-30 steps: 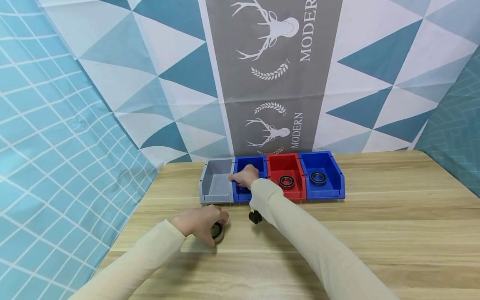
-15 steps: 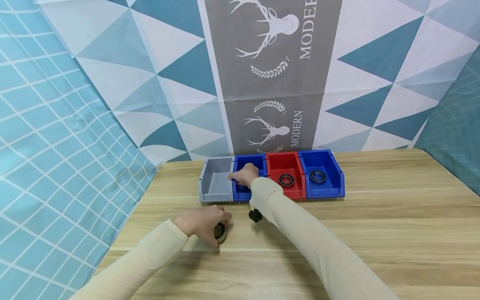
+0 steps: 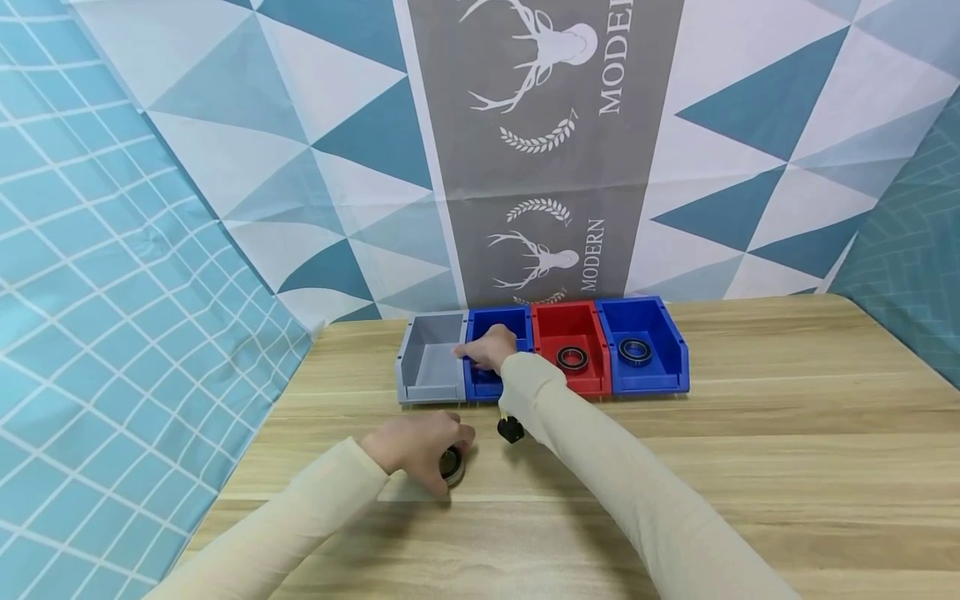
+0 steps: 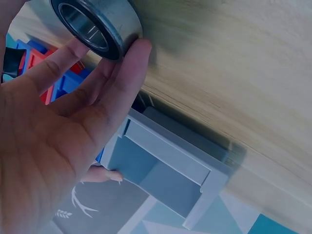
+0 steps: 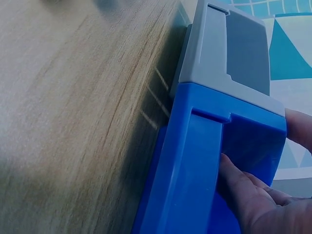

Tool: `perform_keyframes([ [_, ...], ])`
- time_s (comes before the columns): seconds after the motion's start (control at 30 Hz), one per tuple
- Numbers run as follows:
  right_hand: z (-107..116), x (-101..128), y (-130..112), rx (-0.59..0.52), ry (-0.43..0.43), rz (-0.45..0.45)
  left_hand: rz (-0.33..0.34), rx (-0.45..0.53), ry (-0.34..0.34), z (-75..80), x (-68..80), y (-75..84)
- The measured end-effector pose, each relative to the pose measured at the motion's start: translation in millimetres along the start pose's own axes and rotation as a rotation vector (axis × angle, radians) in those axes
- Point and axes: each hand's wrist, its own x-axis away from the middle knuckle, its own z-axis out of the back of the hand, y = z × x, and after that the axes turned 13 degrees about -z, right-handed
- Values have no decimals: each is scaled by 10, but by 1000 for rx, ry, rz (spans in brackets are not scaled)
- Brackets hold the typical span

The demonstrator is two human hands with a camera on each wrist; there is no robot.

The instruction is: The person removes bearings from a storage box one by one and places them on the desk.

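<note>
Nearest, the left hand (image 3: 417, 447) pinches a bearing (image 4: 118, 25) by its outer rim, over the wooden table (image 3: 735, 475). Beyond, the right hand (image 3: 491, 349) has fingers inside the left blue bin (image 5: 199, 156), beside the grey bin (image 3: 433, 393); any grip there cannot be determined.

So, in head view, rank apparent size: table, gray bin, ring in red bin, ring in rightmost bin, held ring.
Table
Gray bin
Ring in red bin, ring in rightmost bin: look alike
Held ring: partly hidden, unranked

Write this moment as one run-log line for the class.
left hand: grips metal ring | right hand: dips into blue bin beside grey bin, hold unclear | red bin: second ring | far-right blue bin: third ring
</note>
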Motion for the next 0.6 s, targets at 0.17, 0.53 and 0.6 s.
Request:
perform_keyframes([
  [0.17,-6,-8,-1,2,-2,-7,4,-29,-3,-18,-19,31],
  [0.53,1,-9,-8,12,-3,-2,25,3,-31,-24,-30,78],
  [0.6,7,-9,-7,17,-1,0,26,9,-30,-21,-28,84],
])
